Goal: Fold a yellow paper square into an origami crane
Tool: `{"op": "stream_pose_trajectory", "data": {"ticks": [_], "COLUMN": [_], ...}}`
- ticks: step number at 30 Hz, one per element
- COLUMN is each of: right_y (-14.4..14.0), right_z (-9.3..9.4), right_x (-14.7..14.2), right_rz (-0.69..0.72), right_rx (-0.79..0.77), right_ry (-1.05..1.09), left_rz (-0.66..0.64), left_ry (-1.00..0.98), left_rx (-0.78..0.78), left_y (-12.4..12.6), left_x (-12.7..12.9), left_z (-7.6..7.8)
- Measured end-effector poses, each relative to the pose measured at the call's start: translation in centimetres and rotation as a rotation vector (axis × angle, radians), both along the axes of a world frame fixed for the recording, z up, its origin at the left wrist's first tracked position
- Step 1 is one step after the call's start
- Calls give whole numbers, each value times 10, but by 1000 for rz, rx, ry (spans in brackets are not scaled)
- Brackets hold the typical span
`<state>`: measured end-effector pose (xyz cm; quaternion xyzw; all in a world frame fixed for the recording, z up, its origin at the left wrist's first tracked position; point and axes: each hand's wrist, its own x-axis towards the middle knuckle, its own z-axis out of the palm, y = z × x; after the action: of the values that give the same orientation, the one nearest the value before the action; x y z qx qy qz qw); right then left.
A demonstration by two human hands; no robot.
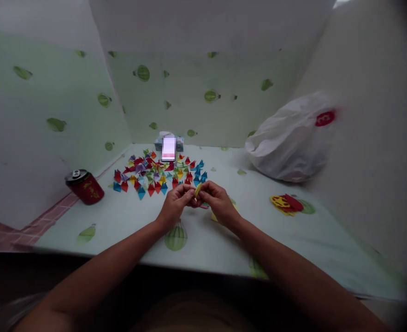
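Apparently both hands (pixel 196 199) pinch the yellow paper (pixel 198 189) between them.

Yellow paper piece (pixel 197 189); red can (pixel 85 186); white bag (pixel 289 138); green-leaf-patterned tablecloth (pixel 127 221).

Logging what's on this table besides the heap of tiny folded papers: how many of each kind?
Red can: 1
White plastic bag: 1
Phone: 1
Red-and-yellow paper stack: 1
Yellow paper piece pinched by both hands: 1
Total: 5

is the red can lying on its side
No, the red can stands on its base, leaning a little, at the left edge of the table, with its silver top facing up.
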<state>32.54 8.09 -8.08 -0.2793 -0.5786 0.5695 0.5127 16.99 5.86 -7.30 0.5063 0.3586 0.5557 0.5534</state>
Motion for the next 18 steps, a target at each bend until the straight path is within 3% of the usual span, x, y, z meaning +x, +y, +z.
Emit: {"op": "stream_pose_trajectory", "data": {"ticks": [8,18], "right_y": [1,1], "right_z": [-7,-1], "right_x": [-1,0], "right_rz": [100,188], "right_rx": [-150,-235], "right_ry": [95,158], "left_rz": [9,-27], "left_ry": [57,81], "left_rx": [43,55], "left_y": [-2,-4], "left_x": [-3,-4], "left_z": [-1,2]}}
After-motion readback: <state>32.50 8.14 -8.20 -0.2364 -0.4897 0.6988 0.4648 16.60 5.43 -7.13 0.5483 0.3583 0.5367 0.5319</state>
